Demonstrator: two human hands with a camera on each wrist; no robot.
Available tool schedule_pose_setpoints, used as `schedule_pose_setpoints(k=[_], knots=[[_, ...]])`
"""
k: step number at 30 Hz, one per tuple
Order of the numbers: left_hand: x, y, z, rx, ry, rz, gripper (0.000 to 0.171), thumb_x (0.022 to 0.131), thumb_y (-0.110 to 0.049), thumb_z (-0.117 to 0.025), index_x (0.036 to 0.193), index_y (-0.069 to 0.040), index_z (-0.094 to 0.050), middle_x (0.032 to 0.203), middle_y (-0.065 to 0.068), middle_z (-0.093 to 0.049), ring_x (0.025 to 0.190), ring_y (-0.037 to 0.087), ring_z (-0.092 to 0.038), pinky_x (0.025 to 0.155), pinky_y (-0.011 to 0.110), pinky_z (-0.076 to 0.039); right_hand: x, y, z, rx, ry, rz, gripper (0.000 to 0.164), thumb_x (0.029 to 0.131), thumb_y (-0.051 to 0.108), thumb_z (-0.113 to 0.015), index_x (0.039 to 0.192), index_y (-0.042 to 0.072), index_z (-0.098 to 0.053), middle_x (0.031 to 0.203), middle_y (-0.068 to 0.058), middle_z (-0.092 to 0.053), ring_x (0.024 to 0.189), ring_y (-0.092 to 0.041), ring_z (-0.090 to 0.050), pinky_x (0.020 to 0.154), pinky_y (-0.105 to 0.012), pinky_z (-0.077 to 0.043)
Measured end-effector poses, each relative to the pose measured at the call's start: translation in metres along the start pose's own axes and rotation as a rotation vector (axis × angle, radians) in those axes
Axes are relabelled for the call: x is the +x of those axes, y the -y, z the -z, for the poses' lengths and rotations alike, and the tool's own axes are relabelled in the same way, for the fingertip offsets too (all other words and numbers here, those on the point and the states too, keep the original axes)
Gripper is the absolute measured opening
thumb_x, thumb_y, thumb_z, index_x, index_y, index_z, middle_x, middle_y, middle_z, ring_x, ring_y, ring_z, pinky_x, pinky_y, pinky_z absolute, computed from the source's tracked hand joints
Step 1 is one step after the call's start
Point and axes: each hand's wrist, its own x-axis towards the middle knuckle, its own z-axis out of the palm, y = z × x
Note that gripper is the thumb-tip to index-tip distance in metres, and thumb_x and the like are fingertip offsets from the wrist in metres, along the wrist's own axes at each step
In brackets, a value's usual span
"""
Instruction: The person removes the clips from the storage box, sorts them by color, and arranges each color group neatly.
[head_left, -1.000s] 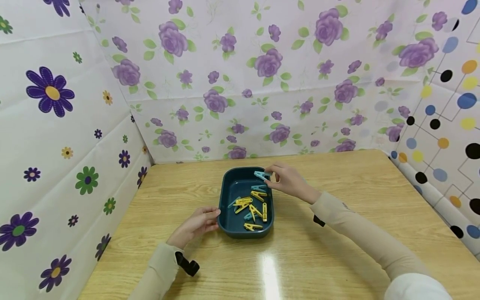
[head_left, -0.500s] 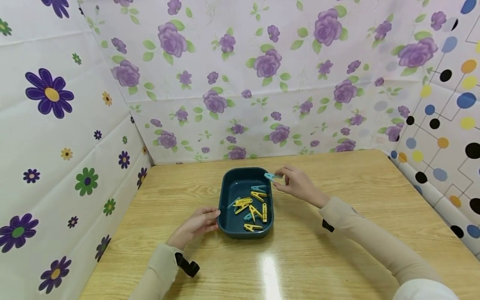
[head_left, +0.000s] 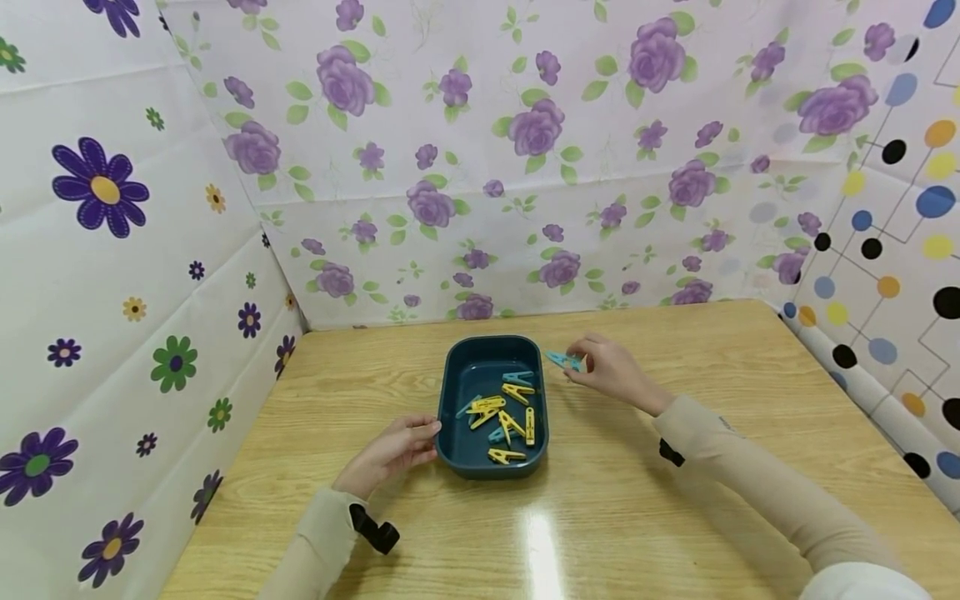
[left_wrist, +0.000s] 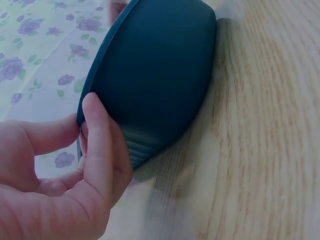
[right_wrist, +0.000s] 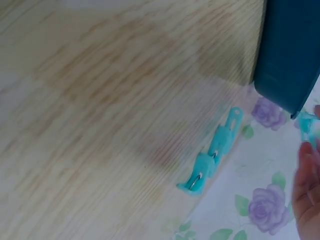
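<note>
My left hand (head_left: 393,450) pinches the left rim of a dark teal plastic tub (head_left: 442,383). In the left wrist view its fingers (left_wrist: 97,135) lie against the tub's outer wall, with the thumb over the rim. Light blue clothespin (head_left: 564,361) is pinched between the thumb and fingers of my right hand (head_left: 611,375), just outside the tub's upper right side. Several yellow clothespins (head_left: 517,392) and blue clothespins (head_left: 517,377) lie inside the tub. The right wrist view catches the held clothespin and part of the right hand (right_wrist: 307,192) at its edge.
The tub stands on a wooden table (head_left: 675,500). Light blue clothespins (right_wrist: 212,150), seemingly end to end, lie on it in the right wrist view; the right hand hides that spot in the head view. Flowered cloth (head_left: 450,250) hangs behind, with patterned cloth on both sides.
My right hand has carried the light blue clothespin rightward from over the tub, past its rim and lower. The left hand and tub have stayed in place.
</note>
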Motion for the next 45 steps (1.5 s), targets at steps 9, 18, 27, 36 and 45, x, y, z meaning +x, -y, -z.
schedule_pose_setpoints(k=[9,18,27,36,45], knots=[[0.000,0.000,0.000,0.000,-0.019,0.016,0.035,0.100,-0.016,-0.055,0.124,0.007,-0.046,0.087,-0.002,-0.063,0.074,0.004,-0.062,0.070,0.018,-0.054,-0.009,-0.013,0.001,0.004,0.107,-0.141,0.029,0.084,0.013,-0.073,0.108,-0.004,-0.068,0.094,-0.015,-0.063,0.071,-0.014,-0.055,0.059,-0.026,-0.048],[-0.001,0.001,0.001,0.005,0.000,0.007,0.030,0.100,-0.015,-0.054,0.120,0.006,-0.048,0.087,-0.002,-0.063,0.074,0.005,-0.060,0.071,0.018,-0.054,-0.019,-0.023,0.012,0.087,0.071,-0.296,0.024,0.084,0.010,-0.071,0.102,-0.005,-0.066,0.092,-0.020,-0.063,0.073,-0.020,-0.056,0.064,-0.034,-0.049],[0.001,0.003,0.001,0.007,-0.014,0.011,0.030,0.100,-0.015,-0.053,0.121,0.006,-0.048,0.087,-0.001,-0.062,0.074,0.006,-0.059,0.070,0.018,-0.054,-0.026,-0.035,0.015,0.071,0.053,-0.422,0.022,0.086,0.016,-0.070,0.093,-0.003,-0.064,0.081,-0.014,-0.065,0.066,-0.018,-0.056,0.061,-0.032,-0.048],[0.001,0.004,0.003,0.016,0.005,-0.013,0.024,0.100,-0.018,-0.055,0.115,0.001,-0.053,0.087,-0.002,-0.063,0.076,0.006,-0.060,0.071,0.017,-0.054,-0.030,-0.036,0.021,0.103,0.097,-0.518,0.022,0.091,0.021,-0.061,0.089,0.000,-0.057,0.066,-0.008,-0.055,0.052,-0.015,-0.042,0.055,-0.029,-0.039],[-0.001,0.002,0.000,0.015,0.009,-0.013,0.025,0.100,-0.018,-0.055,0.115,0.002,-0.053,0.088,-0.001,-0.062,0.076,0.006,-0.060,0.071,0.017,-0.054,-0.034,-0.052,0.022,0.108,0.167,-0.646,0.042,0.092,0.030,-0.061,0.058,0.013,-0.043,0.046,0.006,-0.032,0.041,-0.009,-0.026,0.042,-0.023,-0.028]])
